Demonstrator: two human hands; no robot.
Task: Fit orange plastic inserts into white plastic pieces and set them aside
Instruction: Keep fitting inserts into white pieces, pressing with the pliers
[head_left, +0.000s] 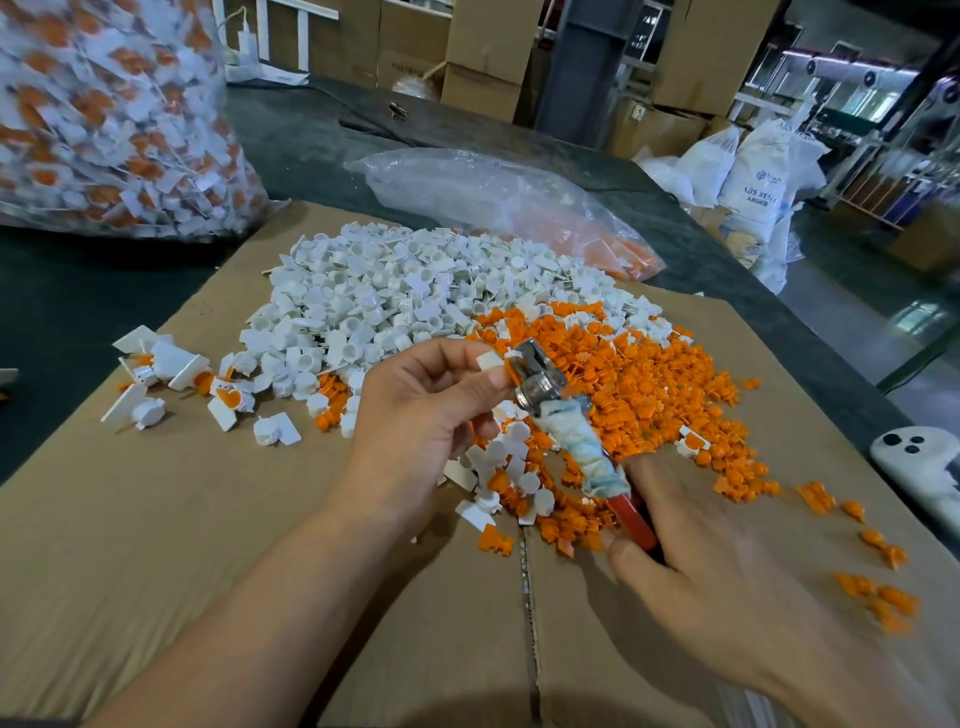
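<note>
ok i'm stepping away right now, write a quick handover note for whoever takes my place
Left hand: pinches a white piece against the head of the pliers; I cannot tell whether an insert is in it.
Right hand: grips the pliers' red handles.
Stock: white pieces heaped mid-cardboard, orange inserts to their right.
Done: a few fitted pieces set aside at left; a full bag of them behind.
Left: both heaps are large.

Blurred right hand (691, 545) covers the pliers' (540, 382) handles.
</note>
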